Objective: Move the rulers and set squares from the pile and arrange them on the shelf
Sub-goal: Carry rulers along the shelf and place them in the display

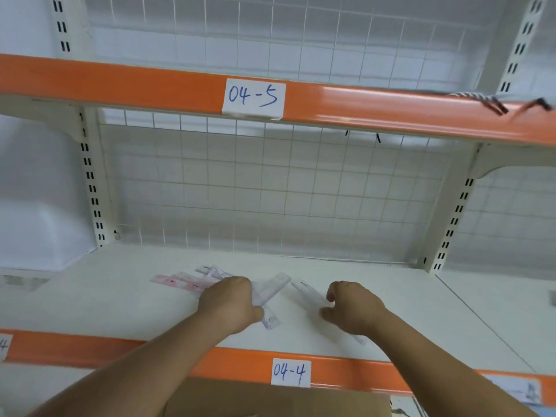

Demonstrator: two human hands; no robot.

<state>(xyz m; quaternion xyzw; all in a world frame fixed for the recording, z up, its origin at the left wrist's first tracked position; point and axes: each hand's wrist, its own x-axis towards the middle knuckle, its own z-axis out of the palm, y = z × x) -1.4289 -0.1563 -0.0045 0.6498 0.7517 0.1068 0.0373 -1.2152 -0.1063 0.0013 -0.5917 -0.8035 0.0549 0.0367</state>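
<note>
While my left grip (231, 305) is clenched over a pale ruler (275, 288), fingers curled on top and thumb tucked beneath, a printed ruler (270, 322) pokes out under that thumb toward the front edge. My right grip (352, 308) pinches a clear ruler (310, 293) between curled fingers and thumb. That ruler lies flat and slants from back left to front right, passing under the hand.

I read this as squaring up: each hand takes one piece near its middle so it can be swung parallel to its neighbours (at present they sit splayed like a fan). Just left of the left grip, pink rulers (183, 280) spread over the shelf (105, 296), so the task's things lie on the board marked by the 04-4 label (290, 373).

Below the front rail a cardboard box (270, 398) is cut off by the frame, and I cannot tell whether it holds the pile. I can make out no set squares. Blur smears the ruler markings, and the left fingertips hide behind the knuckles. I cannot tell how many rulers lie stacked under that hand.
</note>
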